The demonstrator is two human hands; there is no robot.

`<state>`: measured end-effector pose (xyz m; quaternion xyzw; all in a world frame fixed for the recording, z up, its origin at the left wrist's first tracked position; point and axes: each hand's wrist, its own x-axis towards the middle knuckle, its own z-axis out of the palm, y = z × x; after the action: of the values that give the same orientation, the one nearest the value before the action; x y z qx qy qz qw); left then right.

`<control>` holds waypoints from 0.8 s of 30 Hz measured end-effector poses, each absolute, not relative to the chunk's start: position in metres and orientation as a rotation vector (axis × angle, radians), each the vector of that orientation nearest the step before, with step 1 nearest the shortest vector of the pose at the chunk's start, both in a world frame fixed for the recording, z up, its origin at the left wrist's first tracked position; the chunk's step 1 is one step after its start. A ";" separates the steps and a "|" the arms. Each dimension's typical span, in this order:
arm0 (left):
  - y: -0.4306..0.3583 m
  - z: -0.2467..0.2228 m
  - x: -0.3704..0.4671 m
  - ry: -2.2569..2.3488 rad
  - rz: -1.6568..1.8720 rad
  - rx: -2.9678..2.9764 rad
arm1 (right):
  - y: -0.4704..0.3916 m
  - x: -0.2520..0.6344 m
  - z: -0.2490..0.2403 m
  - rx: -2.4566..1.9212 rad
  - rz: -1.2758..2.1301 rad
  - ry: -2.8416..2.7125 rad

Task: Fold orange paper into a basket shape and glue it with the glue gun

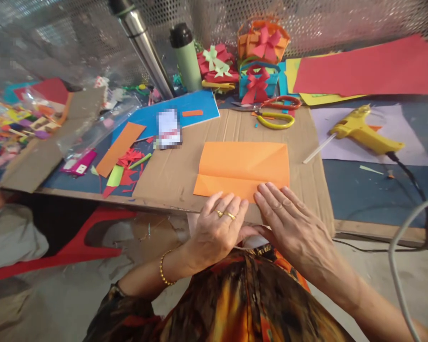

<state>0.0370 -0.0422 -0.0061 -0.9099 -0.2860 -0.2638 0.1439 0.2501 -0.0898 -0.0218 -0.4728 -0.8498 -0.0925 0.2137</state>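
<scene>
Lying on cardboard [310, 190]: I see the orange sheet [242, 159], creased, by the table's front edge;
Left hand [219, 228]: ringed fingers together, laid on the sheet's near edge;
Right hand [294, 225]: fingers extended, close together, over its near right part;
Right side: yellow glue gun [367, 130] on lilac paper [395, 116];
Beyond: yellow-handled scissors [280, 121], paper baskets [259, 85], green bottle [188, 64], steel flask [142, 45];
Labels: magenta packet [79, 163] tag, too small for me;
Surroundings: dark-blue table [353, 190]; perforated silvery backing [324, 23]; red chair [89, 232].
</scene>
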 end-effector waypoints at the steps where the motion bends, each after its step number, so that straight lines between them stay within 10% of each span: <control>1: -0.041 -0.004 0.031 -0.833 -0.765 -2.612 | -0.090 0.250 -0.022 -1.315 -0.251 -2.355; 12: -0.024 0.017 -0.018 -1.110 -0.605 -2.480 | -0.087 0.253 -0.025 -1.259 -0.283 -2.364; 24: 0.040 0.068 0.015 -1.620 0.534 -2.698 | -0.086 0.252 -0.026 -1.274 -0.250 -2.341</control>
<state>0.0149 0.0401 0.0677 -0.8450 -0.5073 0.1672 -0.0253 0.2523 -0.0862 -0.0258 -0.4631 -0.8510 -0.0908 0.2302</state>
